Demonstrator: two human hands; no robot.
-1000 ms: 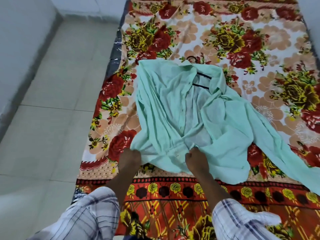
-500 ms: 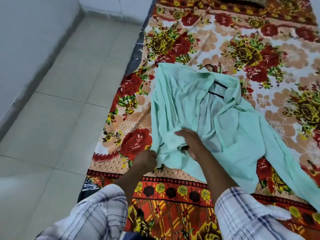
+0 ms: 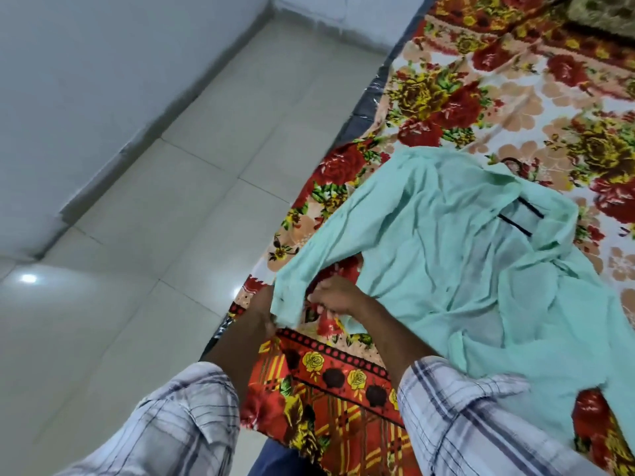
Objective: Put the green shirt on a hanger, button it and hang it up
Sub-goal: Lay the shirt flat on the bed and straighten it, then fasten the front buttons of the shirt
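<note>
At the floral blanket's [image 3: 347, 376] near edge, the left hand [image 3: 265, 312] grips a lifted corner of the green shirt [image 3: 446, 255]; the right hand [image 3: 338, 298] curls beside it, grip unclear. The pale, crumpled shirt lies open-fronted, a black hanger [image 3: 519, 218] inside its collar.

green shirt [image 3: 446, 242]: thin matt cloth, creased, slightly sheer. Floral blanket [image 3: 498, 108]: soft plush cloth. Floor [image 3: 137, 269]: glossy smooth tiles. Sleeves [image 3: 464, 417]: checked woven cloth.

1 head view, close, steeply downward
</note>
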